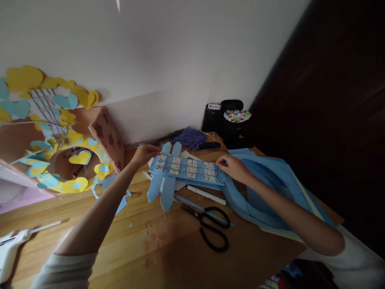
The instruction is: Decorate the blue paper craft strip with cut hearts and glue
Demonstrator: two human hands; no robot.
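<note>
A long blue paper band [183, 167] lies across the table, decorated with white patterned rectangles and dark curly lines. Two blue paper strips with shaped ends [168, 194] cross beneath its left part. At its right end the band meets a large blue ring-shaped paper piece [240, 206]. My left hand [146, 154] pinches the band's upper left corner, beside the top of a strip. With thumb and fingers together, my right hand [232, 166] grips the right end of the band. Below lie a white marker [207, 195] and open black-handled scissors [207, 222].
At left stands a cardboard box [106, 132] with yellow and blue paper hearts [80, 157]. A glue gun [12, 251] lies front left. Purple yarn [190, 138] and a black case of colored markers [237, 120] sit by the wall. Blue paper scraps [122, 204] are scattered about.
</note>
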